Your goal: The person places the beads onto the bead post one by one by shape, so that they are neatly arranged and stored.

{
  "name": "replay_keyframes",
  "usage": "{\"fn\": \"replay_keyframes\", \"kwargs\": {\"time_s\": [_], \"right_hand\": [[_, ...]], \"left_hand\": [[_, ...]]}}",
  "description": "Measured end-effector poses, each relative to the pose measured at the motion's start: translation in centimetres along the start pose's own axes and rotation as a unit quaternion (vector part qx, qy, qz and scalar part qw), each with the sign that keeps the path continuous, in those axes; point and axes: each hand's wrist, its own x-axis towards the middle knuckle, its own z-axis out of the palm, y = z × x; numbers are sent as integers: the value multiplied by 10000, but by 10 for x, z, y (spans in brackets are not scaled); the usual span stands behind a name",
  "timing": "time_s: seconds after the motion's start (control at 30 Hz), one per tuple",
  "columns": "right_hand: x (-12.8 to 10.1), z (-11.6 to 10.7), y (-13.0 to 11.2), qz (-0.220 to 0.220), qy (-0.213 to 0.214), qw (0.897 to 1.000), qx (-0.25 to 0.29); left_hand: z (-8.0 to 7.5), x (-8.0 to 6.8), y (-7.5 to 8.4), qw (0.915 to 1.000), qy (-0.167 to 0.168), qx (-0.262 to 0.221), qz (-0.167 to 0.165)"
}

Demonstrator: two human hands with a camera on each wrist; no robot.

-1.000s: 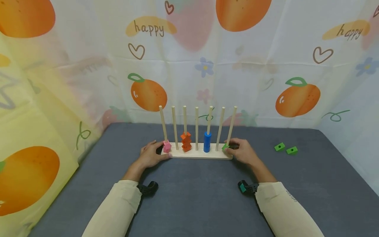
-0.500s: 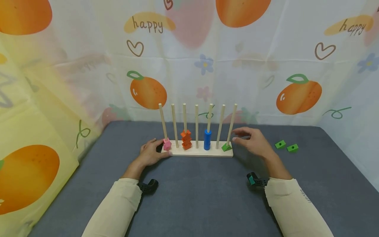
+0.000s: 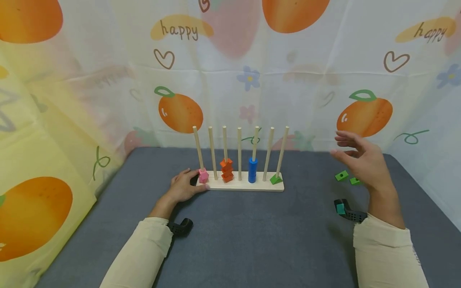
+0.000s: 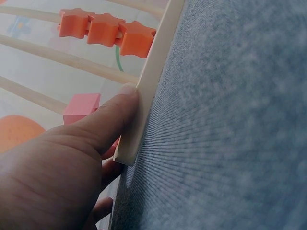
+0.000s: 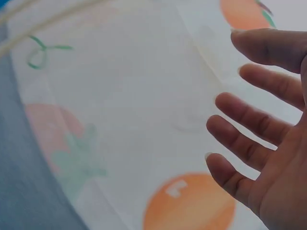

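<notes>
A person sits at a grey counter (image 3: 252, 240) with a wooden peg rack (image 3: 245, 186) before them. The left hand (image 3: 181, 188) steadies the rack's left end, thumb pressed flat along the base edge beside a pink block (image 3: 203, 175); its other fingers lie mostly out of sight behind the base. The right hand (image 3: 360, 162) hangs in the air off to the right, fingers (image 5: 244, 127) spread and loose, holding nothing. One green wedge (image 3: 275, 179) sits at the foot of the rightmost peg; two more wedges (image 3: 341, 175) lie on the counter just beyond that hand. The step looks like the reach between placements; the next move calls for lowering onto a loose wedge and pinching it.
</notes>
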Motion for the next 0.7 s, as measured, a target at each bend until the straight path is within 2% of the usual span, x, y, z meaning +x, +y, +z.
{"fn": "replay_keyframes", "kwargs": {"time_s": [0.2, 0.37, 0.43, 0.53, 0.7], "right_hand": [[-9, -34, 13, 302, 628, 9976, 18], [-20, -54, 35, 1074, 1078, 9882, -190], [-24, -58, 48, 1464, 1032, 9834, -271], [-29, -61, 69, 1895, 708, 9781, -484], [-32, -54, 100, 2217, 129, 9718, -796]], "left_hand": [[-1, -1, -1, 10000, 23, -17, 30], [-1, -1, 0, 10000, 24, -46, 28], [-1, -1, 0, 10000, 37, -41, 21], [-1, -1, 0, 10000, 41, -18, 18], [0, -1, 1, 10000, 32, 13, -5]]}}
